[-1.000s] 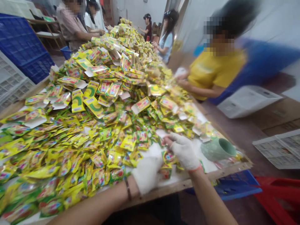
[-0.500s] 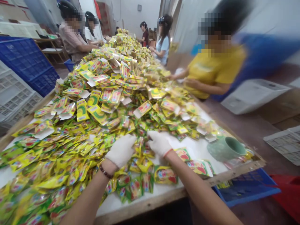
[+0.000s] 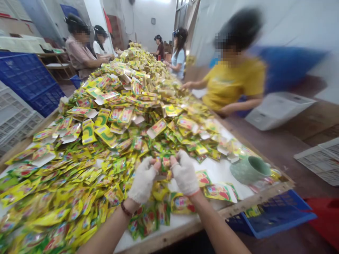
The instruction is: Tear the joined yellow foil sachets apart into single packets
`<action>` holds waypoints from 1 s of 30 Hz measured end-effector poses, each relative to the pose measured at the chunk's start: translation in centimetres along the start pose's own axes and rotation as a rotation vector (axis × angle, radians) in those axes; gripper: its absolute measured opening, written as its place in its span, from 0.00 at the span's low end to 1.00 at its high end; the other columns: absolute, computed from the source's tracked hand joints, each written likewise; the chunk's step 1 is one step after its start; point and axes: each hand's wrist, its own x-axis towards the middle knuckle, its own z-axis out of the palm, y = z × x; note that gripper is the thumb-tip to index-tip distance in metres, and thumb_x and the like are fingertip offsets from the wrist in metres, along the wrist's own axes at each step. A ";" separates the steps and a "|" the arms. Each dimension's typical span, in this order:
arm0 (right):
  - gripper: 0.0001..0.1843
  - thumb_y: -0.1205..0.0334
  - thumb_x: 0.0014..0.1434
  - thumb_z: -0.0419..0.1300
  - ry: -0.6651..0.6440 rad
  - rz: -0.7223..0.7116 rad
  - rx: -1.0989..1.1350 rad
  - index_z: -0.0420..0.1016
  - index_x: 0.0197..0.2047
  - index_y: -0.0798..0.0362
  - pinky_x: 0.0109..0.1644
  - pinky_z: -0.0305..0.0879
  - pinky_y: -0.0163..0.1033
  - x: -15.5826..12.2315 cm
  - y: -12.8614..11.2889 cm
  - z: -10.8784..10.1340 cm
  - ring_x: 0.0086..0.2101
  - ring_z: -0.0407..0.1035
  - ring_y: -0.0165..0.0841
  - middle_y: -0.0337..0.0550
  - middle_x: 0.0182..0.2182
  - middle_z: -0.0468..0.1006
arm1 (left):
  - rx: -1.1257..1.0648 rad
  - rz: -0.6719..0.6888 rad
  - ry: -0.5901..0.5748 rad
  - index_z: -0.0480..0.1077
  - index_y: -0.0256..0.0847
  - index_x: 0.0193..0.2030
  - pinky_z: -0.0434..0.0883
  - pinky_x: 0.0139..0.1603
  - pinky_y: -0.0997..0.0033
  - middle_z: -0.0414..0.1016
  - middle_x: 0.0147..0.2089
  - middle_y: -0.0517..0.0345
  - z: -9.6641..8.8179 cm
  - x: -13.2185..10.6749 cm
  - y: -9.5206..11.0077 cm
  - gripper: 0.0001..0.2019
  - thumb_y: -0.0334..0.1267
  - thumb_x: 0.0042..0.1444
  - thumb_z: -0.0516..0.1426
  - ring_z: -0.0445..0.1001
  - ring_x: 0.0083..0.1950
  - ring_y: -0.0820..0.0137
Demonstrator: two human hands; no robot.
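Note:
My left hand (image 3: 144, 180), in a white glove with bare fingertips, pinches the left side of a small green, yellow and red sachet (image 3: 165, 163). On its right side my right hand (image 3: 185, 173), gloved the same way, has thumb and fingers closed. The sachet is partly hidden by my fingers and somewhat blurred. Loose sachets (image 3: 79, 183) lie spread to the left and below my hands. Several more rest near the table edge under my wrists. Flat printed packs (image 3: 218, 191) lie beside my right forearm.
A long heap of small yellow boxes (image 3: 124, 116) runs down the table (image 3: 159, 243). A green round container (image 3: 249, 170) stands at the right corner, above a blue crate (image 3: 275, 215). A co-worker in yellow (image 3: 233, 84) stands at the right; several others work farther back.
Both hands have turned up from among the sachets, and a sachet now shows between their fingertips. The co-worker in yellow has one hand lowered toward the table edge. The view has shifted slightly.

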 end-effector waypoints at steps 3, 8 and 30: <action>0.13 0.56 0.57 0.52 0.039 -0.043 -0.070 0.54 0.25 0.48 0.29 0.55 0.37 -0.2 0.0 0.1 0.24 0.58 0.30 0.33 0.20 0.60 | 0.026 -0.003 0.024 0.60 0.40 0.31 0.75 0.30 0.71 0.74 0.28 0.64 0.3 -0.2 0.3 0.22 0.48 0.41 0.67 0.75 0.26 0.73; 0.12 0.53 0.53 0.59 -0.154 0.020 0.177 0.63 0.37 0.49 0.35 0.64 0.39 0.4 0.0 -0.8 0.32 0.67 0.35 0.40 0.31 0.72 | 0.109 -0.013 0.036 0.61 0.40 0.30 0.75 0.28 0.69 0.75 0.29 0.62 0.2 -0.1 0.4 0.23 0.49 0.37 0.68 0.74 0.24 0.72; 0.15 0.54 0.45 0.64 -0.194 0.183 0.644 0.67 0.34 0.51 0.28 0.65 0.34 2.2 2.7 -0.7 0.26 0.66 0.28 0.44 0.41 0.76 | 0.988 0.360 0.218 0.65 0.39 0.40 0.67 0.29 0.72 0.73 0.28 0.59 2.2 8.8 4.8 0.15 0.48 0.51 0.56 0.71 0.26 0.71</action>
